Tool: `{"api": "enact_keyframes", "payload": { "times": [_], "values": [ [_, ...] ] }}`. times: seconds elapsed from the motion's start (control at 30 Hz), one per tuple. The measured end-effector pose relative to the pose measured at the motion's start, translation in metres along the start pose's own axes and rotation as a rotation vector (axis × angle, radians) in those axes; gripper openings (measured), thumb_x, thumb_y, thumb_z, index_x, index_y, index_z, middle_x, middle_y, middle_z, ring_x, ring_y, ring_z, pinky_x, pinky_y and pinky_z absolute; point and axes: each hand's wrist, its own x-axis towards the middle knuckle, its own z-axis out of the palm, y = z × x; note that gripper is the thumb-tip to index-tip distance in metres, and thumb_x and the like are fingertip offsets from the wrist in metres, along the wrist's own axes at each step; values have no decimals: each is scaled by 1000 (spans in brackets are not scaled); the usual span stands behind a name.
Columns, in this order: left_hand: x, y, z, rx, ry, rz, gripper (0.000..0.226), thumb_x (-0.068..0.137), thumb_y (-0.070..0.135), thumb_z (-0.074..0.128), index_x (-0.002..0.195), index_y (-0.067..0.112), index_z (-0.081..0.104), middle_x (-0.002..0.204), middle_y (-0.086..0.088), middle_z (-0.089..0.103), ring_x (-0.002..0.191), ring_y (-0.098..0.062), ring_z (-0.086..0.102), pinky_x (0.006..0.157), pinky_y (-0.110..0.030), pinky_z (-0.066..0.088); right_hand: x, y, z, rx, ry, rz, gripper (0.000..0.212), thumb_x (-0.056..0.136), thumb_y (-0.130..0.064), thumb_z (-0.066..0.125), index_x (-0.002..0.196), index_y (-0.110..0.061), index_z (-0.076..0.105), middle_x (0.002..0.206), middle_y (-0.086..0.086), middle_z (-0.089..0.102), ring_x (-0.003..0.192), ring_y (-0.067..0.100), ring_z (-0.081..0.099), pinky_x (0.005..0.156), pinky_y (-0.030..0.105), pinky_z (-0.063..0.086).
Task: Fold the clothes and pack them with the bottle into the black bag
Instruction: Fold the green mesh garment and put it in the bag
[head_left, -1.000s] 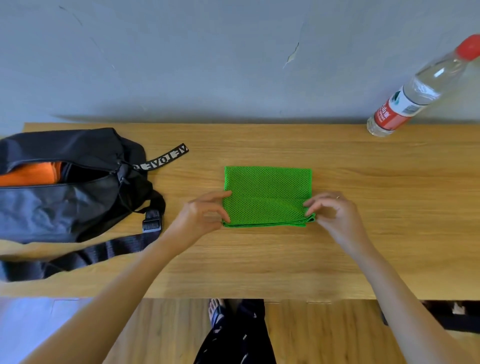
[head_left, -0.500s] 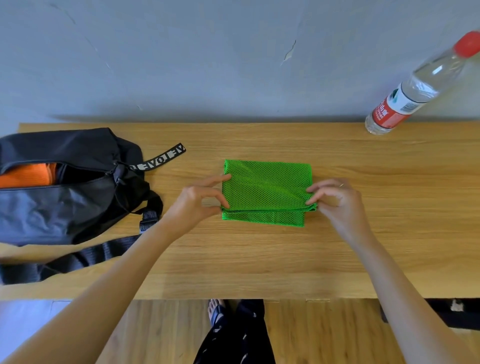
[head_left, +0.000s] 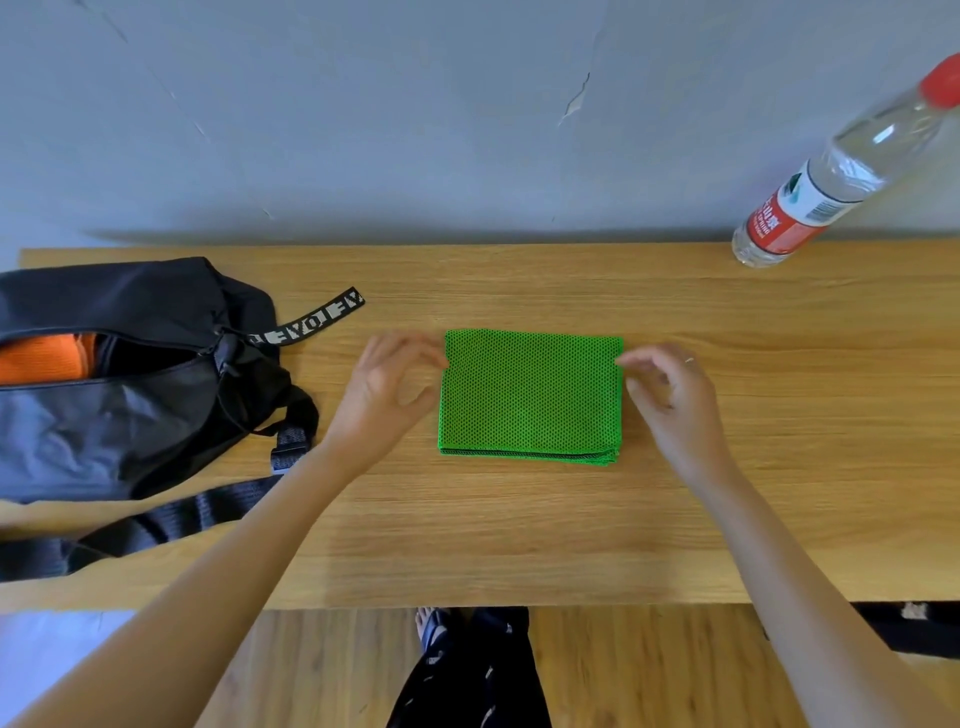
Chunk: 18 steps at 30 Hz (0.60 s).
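Observation:
A green mesh cloth (head_left: 530, 397) lies folded into a flat rectangle at the middle of the wooden table (head_left: 519, 530). My left hand (head_left: 382, 400) is at its far left corner and my right hand (head_left: 670, 397) at its far right corner. Both have loosely curled fingertips just touching the cloth's side edges, with thumbs apart from the fingers. The black bag (head_left: 119, 384) lies at the left with its zip open and an orange garment (head_left: 44, 358) inside. A clear water bottle (head_left: 826, 182) with a red cap and red label stands at the far right, by the wall.
The bag's black strap (head_left: 171, 519) trails along the table's near left side, and a lettered strap end (head_left: 311, 325) points toward the cloth. A grey wall runs behind the table. My legs and a foot show below the table's near edge.
Both hands carried the cloth's near edge up and over to the far edge, halving it. The pinches at the corners have loosened and the cloth now lies flat.

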Motion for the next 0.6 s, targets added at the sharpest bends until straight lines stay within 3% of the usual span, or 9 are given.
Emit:
{"api": "enact_keyframes", "payload": {
  "times": [0.1, 0.17, 0.23, 0.33, 0.43, 0.5, 0.6],
  "values": [
    [25, 0, 4, 78, 22, -107, 40, 77, 22, 71, 114, 15, 59, 111, 6, 51, 110, -20, 43, 92, -29, 34, 19, 2, 0, -90, -4, 50, 40, 81, -7, 70, 119, -16, 59, 112, 2, 49, 110, 21, 46, 93, 28, 37],
    [39, -1, 9, 96, -52, -202, 50, 75, 28, 76, 120, 16, 57, 114, 5, 48, 114, -17, 36, 93, -26, 29, 27, 3, 1, -157, -55, 124, 46, 79, -17, 74, 122, -14, 57, 116, 6, 45, 113, 23, 39, 93, 28, 30],
    [47, -2, 14, 122, -107, -240, 49, 74, 30, 77, 118, 19, 59, 114, 5, 46, 113, -11, 30, 94, -24, 27, 34, 4, 4, -217, -104, 165, 45, 76, -21, 76, 117, -14, 60, 117, 8, 42, 114, 22, 34, 93, 29, 27],
    [55, -4, 16, 91, -106, -268, 33, 73, 18, 78, 102, 16, 65, 105, 3, 50, 105, -10, 36, 91, -23, 30, 41, 2, 8, -232, -125, 180, 30, 72, -20, 79, 96, -15, 62, 107, 0, 41, 107, 16, 30, 89, 29, 27],
    [57, -2, 12, -37, -94, -292, 23, 72, 5, 77, 84, 18, 62, 88, 5, 58, 72, -3, 48, 70, -23, 40, 43, 0, 6, -113, -98, 173, 21, 73, -10, 77, 82, -15, 59, 93, -2, 51, 99, 16, 37, 78, 25, 27],
    [57, 1, 7, -109, -73, -296, 31, 74, 1, 75, 75, 24, 55, 87, 7, 65, 56, 0, 48, 59, -19, 43, 42, -3, 2, -3, -76, 149, 24, 75, -1, 72, 76, -17, 54, 83, -3, 55, 87, 14, 45, 71, 20, 31],
    [54, 6, -2, -297, -39, -306, 34, 77, -8, 68, 77, 22, 52, 87, 5, 66, 57, -13, 62, 56, -22, 52, 41, -8, -2, 138, -21, 112, 37, 73, 9, 67, 72, -24, 50, 77, -7, 55, 74, 0, 48, 66, 13, 34]
  ]
}}
